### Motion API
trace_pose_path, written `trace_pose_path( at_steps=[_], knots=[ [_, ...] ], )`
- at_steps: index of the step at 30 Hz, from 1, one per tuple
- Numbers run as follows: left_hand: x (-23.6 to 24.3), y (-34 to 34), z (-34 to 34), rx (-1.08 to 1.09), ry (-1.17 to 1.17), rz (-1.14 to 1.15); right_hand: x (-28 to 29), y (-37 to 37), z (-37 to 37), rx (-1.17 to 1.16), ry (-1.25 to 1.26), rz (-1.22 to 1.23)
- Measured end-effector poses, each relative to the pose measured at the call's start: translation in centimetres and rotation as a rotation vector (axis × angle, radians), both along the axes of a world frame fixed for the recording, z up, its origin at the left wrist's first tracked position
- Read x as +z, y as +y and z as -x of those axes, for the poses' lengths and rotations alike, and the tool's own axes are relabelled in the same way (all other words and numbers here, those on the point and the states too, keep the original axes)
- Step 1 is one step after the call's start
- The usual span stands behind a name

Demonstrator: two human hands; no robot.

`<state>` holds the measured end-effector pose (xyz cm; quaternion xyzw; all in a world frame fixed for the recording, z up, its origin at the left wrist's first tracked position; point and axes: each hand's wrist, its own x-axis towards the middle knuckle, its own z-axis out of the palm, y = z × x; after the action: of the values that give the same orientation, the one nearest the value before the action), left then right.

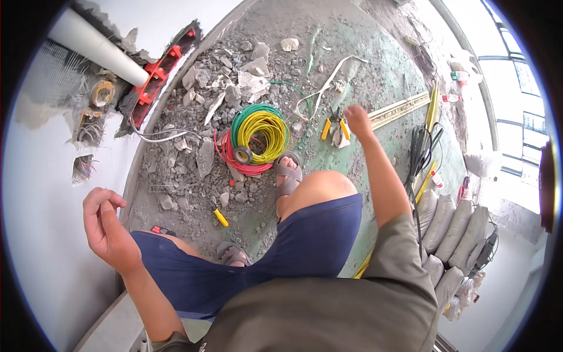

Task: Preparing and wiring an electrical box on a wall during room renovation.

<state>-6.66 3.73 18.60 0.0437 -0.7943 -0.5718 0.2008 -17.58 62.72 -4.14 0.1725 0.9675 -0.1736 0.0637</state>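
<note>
Beside the white wall at left, my left hand (110, 232) is raised with its fingers curled toward the thumb; whatever it may hold does not show. My right hand (358, 122) is closed in a fist, just right of yellow-handled pliers (335, 124) on the floor; the fist's inside is hidden. Between my hands, coils of yellow wire (271, 134), green wire (237, 124) and red wire (251, 170) lie partly stacked by my sandalled foot. A dark roll of tape (242, 155) rests against them. Nearer to me lies a yellow-handled screwdriver (220, 217).
Broken rubble (205, 155) covers the floor along the left wall. Red bracket pieces (155, 75) and a white pipe (99, 47) are at the wall. Light-coloured trunking strips (399, 110), black cable (417, 152) and stacked grey sacks (454, 226) lie to the right.
</note>
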Motion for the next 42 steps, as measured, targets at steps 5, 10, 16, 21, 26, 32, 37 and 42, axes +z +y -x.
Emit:
trace_pose_path(
  at_steps=[5, 10, 16, 21, 26, 32, 37, 42],
  knots=[
    [-1.4, -1.2, -1.0, 0.090, -0.061, -0.051, -10.2, 0.9, -4.5, -0.325, -0.244, -0.070],
    [-3.3, -0.2, -0.5, 0.105, -0.213, -0.333, -9.1, 1.4, -2.8, -0.292, -0.333, -0.225],
    [-4.2, 1.0, -0.8, -0.036, -0.271, -0.370, -4.4, 1.0, -0.1, -0.387, -0.021, 0.735],
    [-3.5, 3.5, 1.0, -0.403, -0.486, -0.537, 13.0, -10.5, 4.0, 0.061, -0.110, 0.946],
    [-3.2, 5.9, 2.1, -0.402, -0.502, -0.872, 24.8, -29.3, 3.5, 0.700, -0.322, 0.897],
    [-4.6, 1.1, 2.7, 0.043, -0.245, -1.410, 23.9, -44.1, -0.2, 1.350, 0.009, 0.168],
    [-4.7, -3.9, 1.3, 0.058, -0.572, -0.983, 12.9, -49.3, -2.2, 1.209, -0.053, 0.585],
    [-5.7, -12.2, 0.4, 0.266, -0.103, 0.699, 9.7, -51.9, -4.3, 0.579, -0.626, 1.472]
  ],
)
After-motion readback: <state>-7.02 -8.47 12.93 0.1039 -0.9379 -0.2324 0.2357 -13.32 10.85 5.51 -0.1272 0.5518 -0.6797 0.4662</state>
